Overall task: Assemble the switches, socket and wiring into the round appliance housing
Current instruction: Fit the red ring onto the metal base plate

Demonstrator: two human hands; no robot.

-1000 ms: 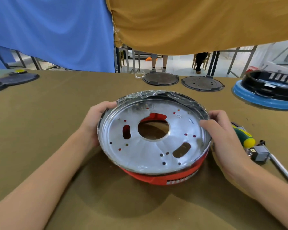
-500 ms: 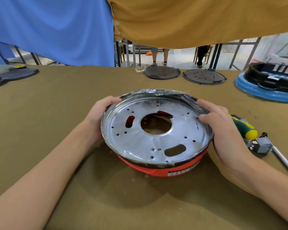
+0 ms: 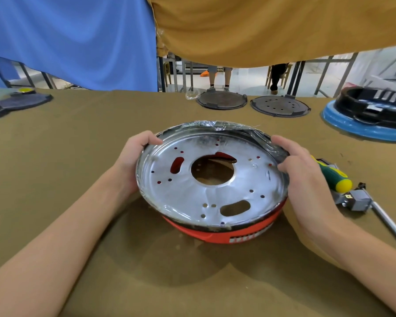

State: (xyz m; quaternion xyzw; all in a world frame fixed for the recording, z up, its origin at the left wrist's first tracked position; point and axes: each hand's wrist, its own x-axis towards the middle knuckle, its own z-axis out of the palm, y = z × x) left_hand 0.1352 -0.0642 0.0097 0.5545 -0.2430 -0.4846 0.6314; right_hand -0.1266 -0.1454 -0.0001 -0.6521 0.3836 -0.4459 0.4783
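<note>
The round appliance housing (image 3: 188, 193) sits at the middle of the table: a shiny metal dish with a big centre hole, slots and small holes, set in a red outer shell (image 3: 217, 234). Clear film clings to its far rim. My left hand (image 3: 133, 156) grips the left rim, thumb over the edge. My right hand (image 3: 304, 177) grips the right rim, fingers curled inside. A small grey socket part (image 3: 354, 200) lies to the right on the cloth. No wiring is in sight.
A green and yellow screwdriver (image 3: 334, 177) and a thin metal rod (image 3: 386, 220) lie right of my right hand. Two dark round plates (image 3: 222, 100) (image 3: 280, 106) rest at the far edge. A black housing on a blue ring (image 3: 370, 113) stands far right; dark plates (image 3: 18, 104) far left.
Both hands have turned the housing clockwise: the oblong slot moved from the right toward the front, the red slot went up left. The right hand shifted farther along the rim.
</note>
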